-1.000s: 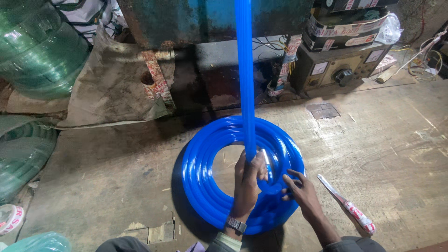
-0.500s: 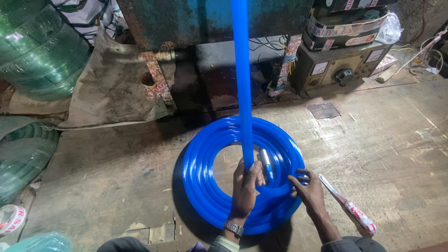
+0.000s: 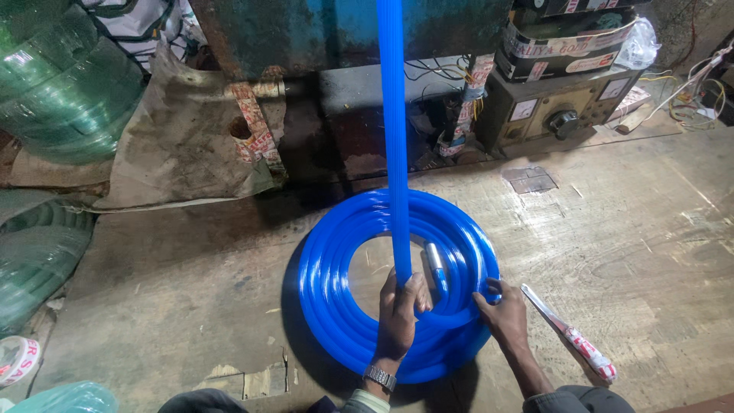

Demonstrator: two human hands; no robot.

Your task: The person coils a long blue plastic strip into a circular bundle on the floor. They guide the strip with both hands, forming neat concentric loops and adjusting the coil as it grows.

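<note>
Left hand: the left hand (image 3: 403,317), a watch (image 3: 379,377) at its wrist, is closed around the blue hose (image 3: 393,138) where that straight run meets the coil.
Right hand: the right hand (image 3: 502,315) lies flat, fingers spread, pressing on the right side of the hose coil (image 3: 329,275); it grips nothing.
Hose: the straight length rises from the left hand up out of the top of the view, roughly vertical.
Coil: several turns of the same blue hose lie flat in a ring on the wooden floor (image 3: 612,245), directly in front of the person.
Metal end: a short silvery fitting (image 3: 434,264) lies inside the ring, just beside the left hand's fingers.
Tool: a long thin blade with a red-and-white wrapped handle (image 3: 569,335) lies on the floor just right of the right hand, apart from the coil.
Left edge: green hose coils (image 3: 53,84) are stacked there, with a tape roll (image 3: 17,359) low on the floor.
Behind: a rusty blue machine (image 3: 344,34), a sack cloth (image 3: 176,145) and a control box with a knob (image 3: 562,115) stand beyond the coil.
</note>
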